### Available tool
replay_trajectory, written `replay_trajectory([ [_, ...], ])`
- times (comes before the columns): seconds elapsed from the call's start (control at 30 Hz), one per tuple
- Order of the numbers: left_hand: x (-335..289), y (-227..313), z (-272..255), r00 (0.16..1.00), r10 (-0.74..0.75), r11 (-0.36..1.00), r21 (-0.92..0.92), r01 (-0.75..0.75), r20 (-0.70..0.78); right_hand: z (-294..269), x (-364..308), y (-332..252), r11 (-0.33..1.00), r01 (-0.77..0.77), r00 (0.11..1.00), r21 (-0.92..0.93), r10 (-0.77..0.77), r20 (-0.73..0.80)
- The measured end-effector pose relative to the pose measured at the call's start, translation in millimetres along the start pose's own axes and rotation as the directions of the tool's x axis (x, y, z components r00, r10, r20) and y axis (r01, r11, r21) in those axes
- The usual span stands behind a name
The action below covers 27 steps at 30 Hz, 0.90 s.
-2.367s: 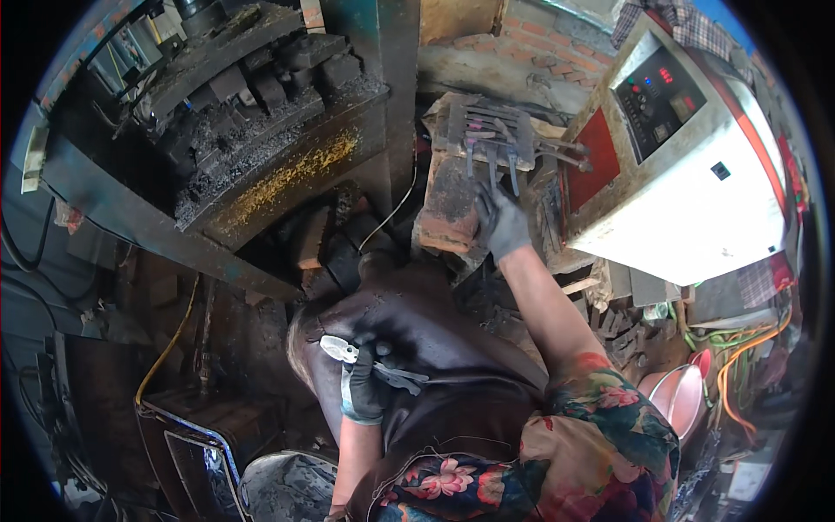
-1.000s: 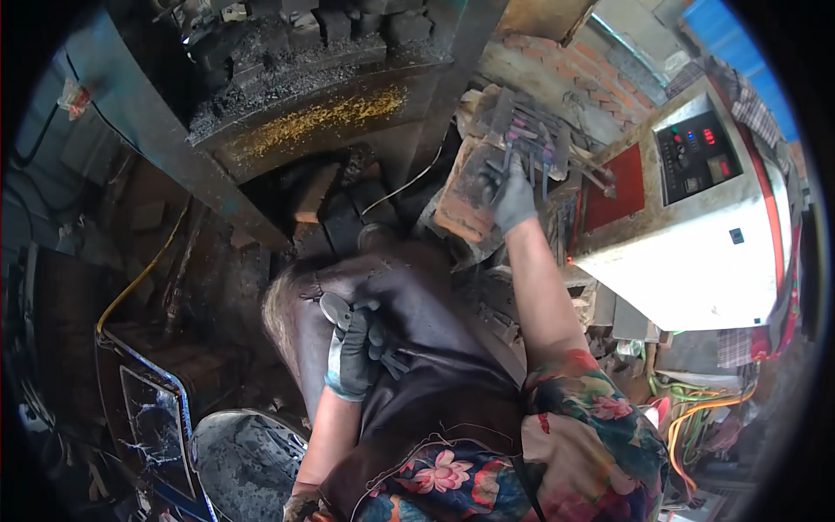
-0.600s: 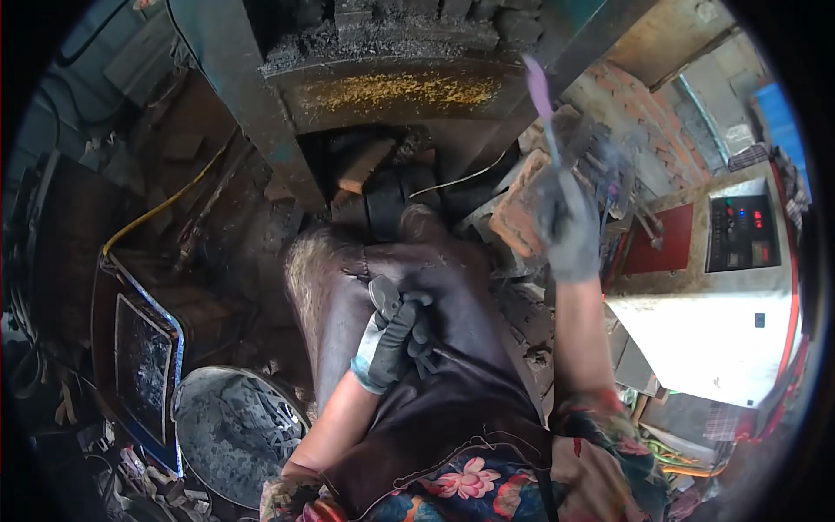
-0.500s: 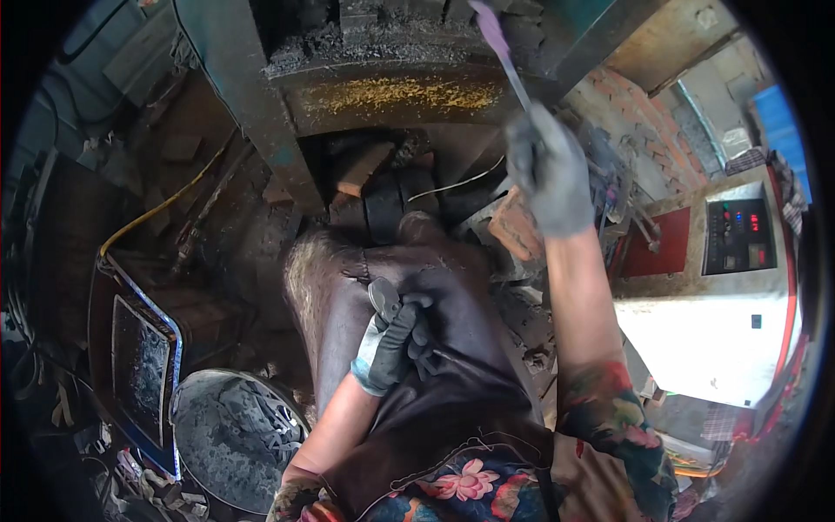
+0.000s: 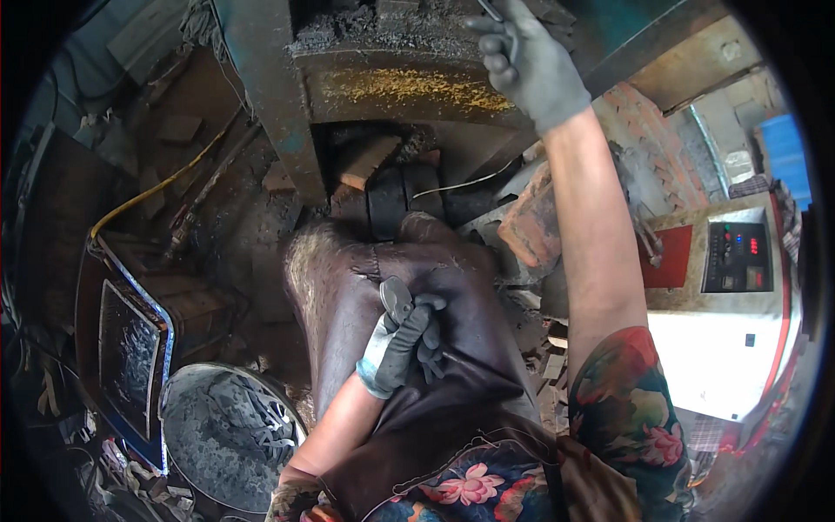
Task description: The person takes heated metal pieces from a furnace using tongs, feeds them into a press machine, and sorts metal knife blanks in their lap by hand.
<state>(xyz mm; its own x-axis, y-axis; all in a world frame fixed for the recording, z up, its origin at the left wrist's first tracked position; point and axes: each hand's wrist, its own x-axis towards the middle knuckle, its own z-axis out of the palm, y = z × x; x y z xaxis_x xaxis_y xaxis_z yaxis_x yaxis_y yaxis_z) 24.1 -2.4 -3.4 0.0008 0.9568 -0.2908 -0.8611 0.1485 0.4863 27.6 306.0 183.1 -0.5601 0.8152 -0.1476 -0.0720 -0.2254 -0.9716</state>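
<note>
My left hand (image 5: 405, 344), in a grey and white work glove, rests low over the dark leather apron (image 5: 348, 261). Its fingers are closed around a flat metal piece with a rounded end (image 5: 396, 294), which sticks up past the thumb. The rest of that piece is hidden in the glove. At the top, my gloved right hand (image 5: 539, 74) reaches out over a sooty metal ledge. It grips a thin metal rod (image 5: 491, 9), whose far end runs out of the picture.
A ledge front with yellow flakes (image 5: 417, 89) lies ahead. A round metal bucket (image 5: 209, 435) with grey metal strips stands at lower left, beside a dark framed panel (image 5: 130, 357). Bricks (image 5: 531, 222) sit near my right forearm. A white control cabinet (image 5: 713, 348) is at right.
My right hand has moved up and away over the ledge, taking the rod's pinkish end out of view. The left hand stays closed on its metal piece, almost unmoved.
</note>
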Motion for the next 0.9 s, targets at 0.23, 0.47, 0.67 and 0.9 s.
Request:
replay_trajectory([
  [0.23, -4, 0, -5, 0.999, -0.033, 0.993, -0.113, 0.033, 0.003, -48, -91, 68, 0.997, -0.042, 0.996, -0.069, 0.037, -0.079],
  [0.47, 9, -2, -8, 0.983, 0.061, 0.902, -0.431, 0.021, 0.174, -56, -179, 126, 0.939, -0.255, 0.966, -0.232, 0.259, -0.013],
  [0.67, 3, 1, -1, 0.99, 0.137, 0.917, -0.381, -0.116, 0.029, -37, -225, 146, 0.562, -0.001, 0.883, -0.827, 0.389, 0.263],
  [0.9, 1, -11, -5, 0.987, 0.155, 0.915, -0.37, -0.162, -0.049, -48, -241, 161, 0.553, 0.122, 0.932, -0.825, 0.222, 0.286],
])
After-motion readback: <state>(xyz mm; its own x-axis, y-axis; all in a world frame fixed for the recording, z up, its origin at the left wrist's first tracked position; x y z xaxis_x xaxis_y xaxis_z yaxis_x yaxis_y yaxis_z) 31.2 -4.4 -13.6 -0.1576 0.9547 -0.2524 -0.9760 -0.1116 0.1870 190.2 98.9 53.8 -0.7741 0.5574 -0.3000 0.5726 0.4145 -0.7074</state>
